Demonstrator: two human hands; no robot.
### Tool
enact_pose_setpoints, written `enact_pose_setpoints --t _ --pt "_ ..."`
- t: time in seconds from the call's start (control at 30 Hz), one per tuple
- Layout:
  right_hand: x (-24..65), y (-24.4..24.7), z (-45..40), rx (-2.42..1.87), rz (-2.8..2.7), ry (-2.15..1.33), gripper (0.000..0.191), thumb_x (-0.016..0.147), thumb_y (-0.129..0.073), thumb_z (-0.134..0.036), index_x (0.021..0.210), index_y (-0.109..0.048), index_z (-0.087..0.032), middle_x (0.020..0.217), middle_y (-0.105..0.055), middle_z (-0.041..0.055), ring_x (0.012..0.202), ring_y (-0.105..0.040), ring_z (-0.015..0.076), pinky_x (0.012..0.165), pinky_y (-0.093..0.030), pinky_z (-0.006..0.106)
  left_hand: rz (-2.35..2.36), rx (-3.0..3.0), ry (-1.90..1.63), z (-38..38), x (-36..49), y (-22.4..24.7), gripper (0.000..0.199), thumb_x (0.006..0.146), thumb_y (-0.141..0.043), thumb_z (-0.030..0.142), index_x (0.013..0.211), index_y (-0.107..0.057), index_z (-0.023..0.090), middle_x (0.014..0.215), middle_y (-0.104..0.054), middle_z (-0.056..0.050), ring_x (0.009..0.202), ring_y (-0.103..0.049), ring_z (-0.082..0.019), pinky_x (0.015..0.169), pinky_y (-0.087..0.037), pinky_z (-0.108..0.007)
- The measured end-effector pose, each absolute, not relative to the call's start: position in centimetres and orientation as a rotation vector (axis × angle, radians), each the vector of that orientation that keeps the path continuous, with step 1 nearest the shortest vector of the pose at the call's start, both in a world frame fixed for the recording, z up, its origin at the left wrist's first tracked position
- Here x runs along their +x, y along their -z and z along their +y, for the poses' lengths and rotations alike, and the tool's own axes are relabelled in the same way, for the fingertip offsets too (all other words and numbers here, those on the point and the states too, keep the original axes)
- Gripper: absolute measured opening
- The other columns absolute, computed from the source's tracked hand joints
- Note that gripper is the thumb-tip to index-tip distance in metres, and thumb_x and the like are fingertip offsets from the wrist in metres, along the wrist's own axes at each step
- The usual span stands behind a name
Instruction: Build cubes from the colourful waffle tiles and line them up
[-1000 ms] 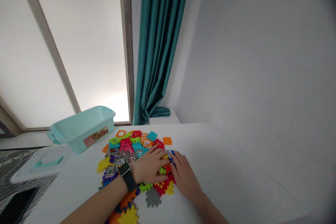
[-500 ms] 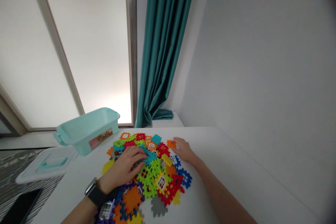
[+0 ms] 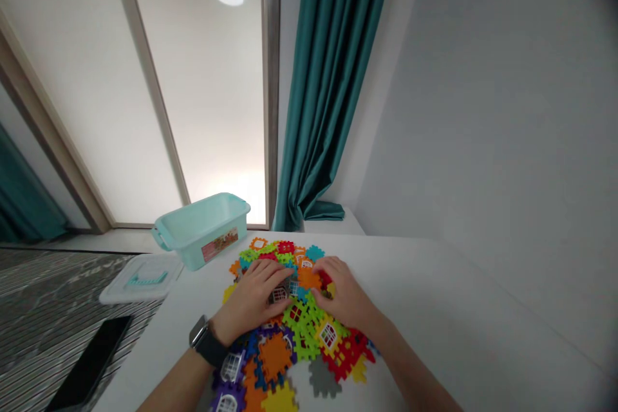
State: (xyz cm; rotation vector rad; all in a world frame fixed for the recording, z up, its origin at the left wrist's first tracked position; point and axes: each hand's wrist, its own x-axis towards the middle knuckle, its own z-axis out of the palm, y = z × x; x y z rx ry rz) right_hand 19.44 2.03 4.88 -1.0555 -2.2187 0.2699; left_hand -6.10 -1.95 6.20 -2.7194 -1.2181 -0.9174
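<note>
Interlocking plastic blocks with toothed edges lie heaped on the white table. My left hand (image 3: 258, 293), a black watch (image 3: 208, 340) on its wrist, curves over the heap's middle. A dark block with a white window grid (image 3: 279, 295) shows between its thumb and fingers, mostly covered by the hand. My right hand (image 3: 344, 293) grips an orange toothed block (image 3: 309, 278) by its right side, close to my left fingertips. Below the hands lie green blocks (image 3: 303, 333), a yellow window block (image 3: 328, 335) and red blocks (image 3: 348, 355).
A mint-green bin (image 3: 205, 225) stands at the table's far left, its clear lid (image 3: 142, 278) lying beside it. A black phone (image 3: 89, 364) is at the lower left. A grey block (image 3: 323, 378) lies at the heap's near edge. Behind the table hangs a teal curtain (image 3: 333, 90).
My right hand has carried the orange block leftward from the heap's right edge to beside my left hand. My left hand stays over the heap. The camera view has turned left.
</note>
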Motion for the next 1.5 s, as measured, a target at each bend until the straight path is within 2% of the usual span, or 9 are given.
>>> enact_pose_setpoints --t 0.17,0.33,0.5,0.63,0.77,0.9,1.07,1.3,1.5 --pt "15.8 -6.5 -0.1 -0.864 -2.201 -0.555 0.010 0.086 -0.057 -0.017 0.094 -0.059 -0.024 0.100 -0.067 0.0037 0.100 -0.062 0.0220 0.094 -0.049 0.038 -1.220 -2.723 1.131 -2.4 -5.3 -5.8 0.014 0.101 -0.054 0.030 0.104 -0.066 0.023 0.116 -0.065 -0.008 0.109 -0.059 -0.025 0.097 -0.049 -0.043" --pt "18.6 -5.6 0.7 -0.963 -2.129 -0.452 0.021 0.095 -0.053 -0.027 0.114 -0.063 -0.023 0.113 -0.069 0.0086 0.110 -0.060 0.0255 0.101 -0.044 0.044 -1.555 -2.542 1.409 -1.1 -6.1 -5.4 0.030 0.104 -0.043 0.033 0.087 -0.065 0.021 0.120 -0.062 -0.009 0.116 -0.055 -0.025 0.102 -0.047 -0.045" --pt "23.8 -4.1 1.8 -1.108 -2.153 -0.395 0.018 0.095 -0.050 -0.027 0.097 -0.068 -0.024 0.093 -0.072 0.0071 0.092 -0.064 0.0250 0.090 -0.049 0.043 -1.826 -2.499 1.096 0.4 -7.5 -4.0 0.035 0.101 -0.046 0.038 0.081 -0.069 0.022 0.122 -0.062 -0.008 0.117 -0.052 -0.031 0.100 -0.044 -0.057" --pt "25.6 -3.3 1.5 -1.155 -2.152 -0.445 0.015 0.093 -0.052 -0.026 0.097 -0.067 -0.023 0.094 -0.072 0.0067 0.092 -0.064 0.0242 0.088 -0.050 0.041 -1.873 -2.422 1.101 0.6 -7.5 -3.0 0.024 0.097 -0.052 0.039 0.106 -0.067 0.023 0.124 -0.061 -0.010 0.119 -0.051 -0.033 0.099 -0.042 -0.061" --pt "25.2 -2.7 0.4 -1.131 -2.207 -0.414 0.010 0.091 -0.058 -0.028 0.099 -0.062 -0.023 0.103 -0.070 0.0066 0.100 -0.061 0.0241 0.093 -0.047 0.040 -1.845 -2.356 1.109 0.5 -7.3 -2.9 0.034 0.096 -0.050 0.038 0.126 -0.058 0.022 0.124 -0.059 -0.011 0.119 -0.051 -0.032 0.100 -0.042 -0.057" --pt "24.2 -1.9 -0.3 -1.272 -2.211 -0.290 0.013 0.086 -0.065 -0.031 0.090 -0.056 -0.023 0.097 -0.066 0.0051 0.097 -0.058 0.0251 0.090 -0.045 0.041 -1.722 -2.369 1.102 0.1 -7.0 -3.1 0.032 0.096 -0.050 0.036 0.123 -0.059 0.023 0.124 -0.058 -0.011 0.119 -0.051 -0.032 0.101 -0.042 -0.056" --pt "23.7 -1.2 -0.2 -1.362 -2.137 -0.330 0.012 0.087 -0.062 -0.030 0.089 -0.051 -0.023 0.094 -0.064 0.0025 0.092 -0.059 0.0230 0.087 -0.045 0.039 -1.612 -2.389 1.137 -0.2 -6.6 -3.5 0.030 0.096 -0.049 0.032 0.122 -0.060 0.023 0.124 -0.058 -0.011 0.118 -0.052 -0.032 0.101 -0.043 -0.054" --pt "21.9 -2.6 0.5 -1.232 -2.062 -0.474 0.025 0.079 -0.068 -0.023 0.096 -0.049 -0.024 0.102 -0.060 0.0036 0.098 -0.057 0.0233 0.089 -0.047 0.037 -1.550 -2.442 1.178 -0.6 -6.2 -4.1 0.027 0.097 -0.051 0.030 0.121 -0.060 0.023 0.124 -0.059 -0.010 0.118 -0.052 -0.030 0.101 -0.044 -0.052" --pt "15.8 -4.3 3.4 -1.128 -2.287 -0.405 0.022 0.081 -0.073 -0.025 0.092 -0.054 -0.023 0.104 -0.060 0.0038 0.102 -0.056 0.0244 0.090 -0.045 0.038 -1.573 -2.469 1.080 -0.8 -6.3 -4.3 0.021 0.097 -0.049 0.026 0.110 -0.065 0.024 0.115 -0.063 -0.007 0.112 -0.055 -0.029 0.096 -0.045 -0.050"
